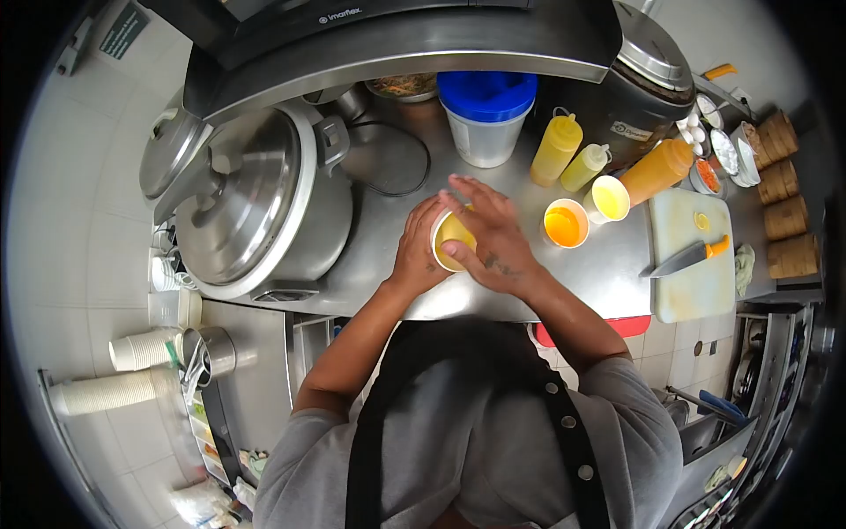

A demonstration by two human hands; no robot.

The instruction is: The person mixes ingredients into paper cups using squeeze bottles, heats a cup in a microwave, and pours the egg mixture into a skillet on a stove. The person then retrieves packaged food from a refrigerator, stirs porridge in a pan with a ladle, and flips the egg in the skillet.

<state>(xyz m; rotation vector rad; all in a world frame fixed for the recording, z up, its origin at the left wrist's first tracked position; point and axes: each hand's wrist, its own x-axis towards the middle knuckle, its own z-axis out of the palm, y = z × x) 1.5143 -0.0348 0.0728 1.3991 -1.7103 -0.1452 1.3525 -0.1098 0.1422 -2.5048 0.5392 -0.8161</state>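
A white cup (pixel 455 236) with pale yellow contents stands in front of me at the steel counter's front. My left hand (pixel 419 250) is wrapped round its left side. Over the cup's right side and part of its mouth reaches my right hand (pixel 495 236), its fingers stretched out and the thumb apart, near the rim. To the right sit a cup of orange liquid (pixel 565 224) and a tilted cup of yellow liquid (pixel 608 200). Behind these are a yellow squeeze bottle (pixel 557 150), a smaller pale yellow one (pixel 585 167) and a leaning orange one (pixel 657 172).
A big lidded pot (pixel 256 198) fills the left of the counter (pixel 388 176). Farther back stands a blue-lidded tub (pixel 487 119). On the right, a cutting board (pixel 693 295) carries a knife (pixel 687 258) and a lemon piece (pixel 701 221). Stacked cups (pixel 110 388) are at lower left.
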